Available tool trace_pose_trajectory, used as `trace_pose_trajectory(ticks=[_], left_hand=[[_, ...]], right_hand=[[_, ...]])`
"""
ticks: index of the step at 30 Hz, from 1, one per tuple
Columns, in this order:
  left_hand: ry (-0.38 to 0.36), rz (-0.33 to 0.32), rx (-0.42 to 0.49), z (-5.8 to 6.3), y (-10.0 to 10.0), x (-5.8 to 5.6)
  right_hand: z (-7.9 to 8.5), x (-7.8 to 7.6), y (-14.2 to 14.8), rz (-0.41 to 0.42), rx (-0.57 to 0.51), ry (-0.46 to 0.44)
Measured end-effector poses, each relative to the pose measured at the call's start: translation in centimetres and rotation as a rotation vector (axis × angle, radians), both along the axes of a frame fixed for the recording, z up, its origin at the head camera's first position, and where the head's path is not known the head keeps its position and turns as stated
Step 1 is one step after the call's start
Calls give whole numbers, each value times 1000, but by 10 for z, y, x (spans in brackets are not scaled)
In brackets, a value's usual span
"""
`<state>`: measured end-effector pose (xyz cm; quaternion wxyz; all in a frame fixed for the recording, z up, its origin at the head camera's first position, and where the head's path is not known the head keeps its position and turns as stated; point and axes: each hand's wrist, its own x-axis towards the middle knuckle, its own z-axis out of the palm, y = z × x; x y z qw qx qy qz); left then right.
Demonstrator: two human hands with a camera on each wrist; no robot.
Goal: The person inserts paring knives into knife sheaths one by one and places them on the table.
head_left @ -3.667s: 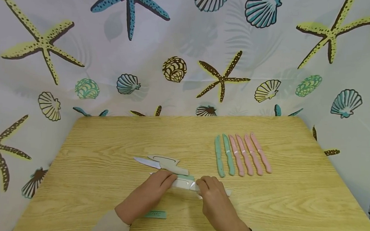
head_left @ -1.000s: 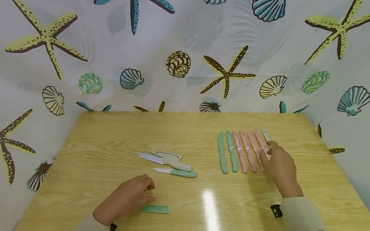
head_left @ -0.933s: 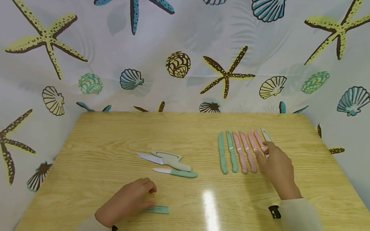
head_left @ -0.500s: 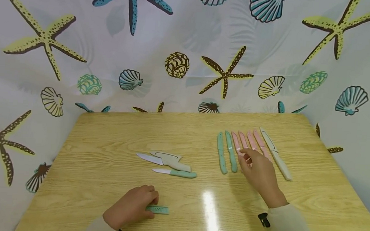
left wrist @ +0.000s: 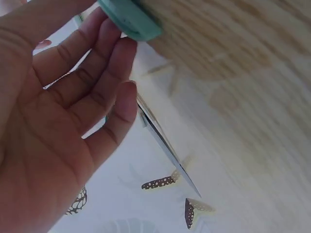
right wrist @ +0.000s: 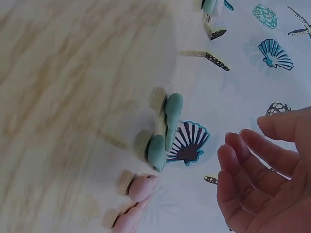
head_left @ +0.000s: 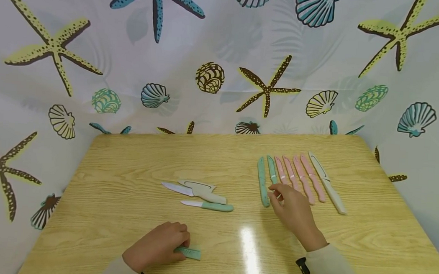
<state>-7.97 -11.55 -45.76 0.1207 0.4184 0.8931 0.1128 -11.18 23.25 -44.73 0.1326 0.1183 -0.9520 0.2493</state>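
Note:
In the head view my left hand (head_left: 160,242) pinches a green knife sheath (head_left: 192,253) low on the table. The left wrist view shows the sheath's end (left wrist: 133,24) at the fingertips. Beyond that hand lie an uncovered green paring knife (head_left: 218,207), an uncovered cream knife (head_left: 211,196) and a cream sheath (head_left: 197,185). My right hand (head_left: 294,210), fingers loosely bent and holding nothing, hovers over the near ends of the row, by the sheathed green knives (head_left: 261,179); it hides parts of several handles. In the right wrist view green handles (right wrist: 173,111) show left of the fingers.
Sheathed pink knives (head_left: 307,184) lie side by side in the row. A sheathed cream knife (head_left: 327,183) ends it on the right. A wooden table (head_left: 135,161) bears everything; a shell-and-starfish cloth (head_left: 183,105) hangs behind and at the sides.
A cream knife, sheathed in both hands at first, now lies at the row's right end. My right hand has let go and moved left. The left hand has reached down and gripped the green sheath.

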Motion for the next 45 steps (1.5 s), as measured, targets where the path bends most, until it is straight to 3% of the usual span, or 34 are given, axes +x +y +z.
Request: trace_pose_trajectory(ticks=[3,7,14,18,26,35,45], left_hand=[[39,-7,32,2,-1,0],[110,35,94,7,-3,-1],[359,157,258,9,-3,-6],[439,220,342,10,-5,-8],[438,240,361,16,-7,-9],[439,210,357,17,-7,-12],[448,205,350,19,-7,-12]], right_hand=[[-1,0,-7,12,4,-4],[-1,-1,-21,33,21,-11],[0,1,-49,98,46,-26],[-2,2,-67,145,86,-41],[-8,1,-110,283,239,8],[-14,-7,-143,268,449,21],[-16,-7,-149,267,575,-22]])
